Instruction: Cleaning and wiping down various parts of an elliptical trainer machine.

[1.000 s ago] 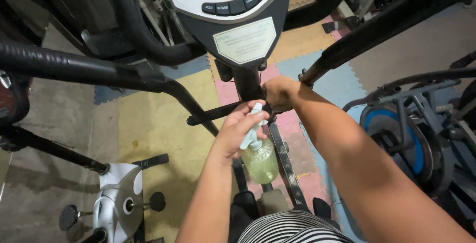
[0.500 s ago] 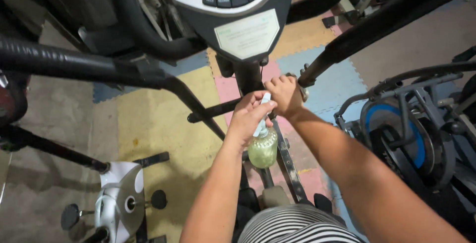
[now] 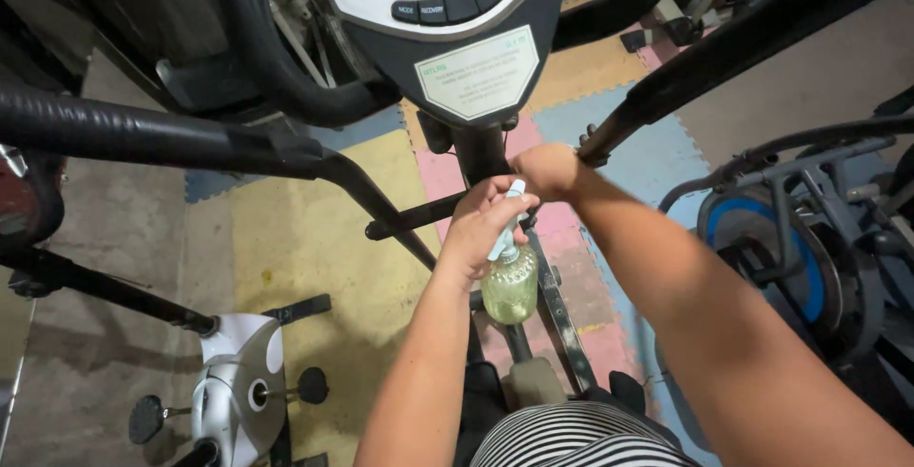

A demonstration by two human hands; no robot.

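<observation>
The spray bottle [image 3: 509, 286] is clear with a pale yellow-green liquid inside and a light blue-white trigger head, and the exercise machine's console [image 3: 447, 10] is white on top with a row of dark buttons, black below, carrying a whitish label with green print. The handlebars [image 3: 143, 134] and frame are black, while the floor mats [image 3: 305, 229] form a patchwork of yellow, pink, light blue and tan squares beside grey concrete. The shirt [image 3: 571, 438] has black and white stripes, the small machine [image 3: 228, 391] at lower left is white and silver with black pedals, and the wheel [image 3: 771, 258] at right is black with a bright blue ring
</observation>
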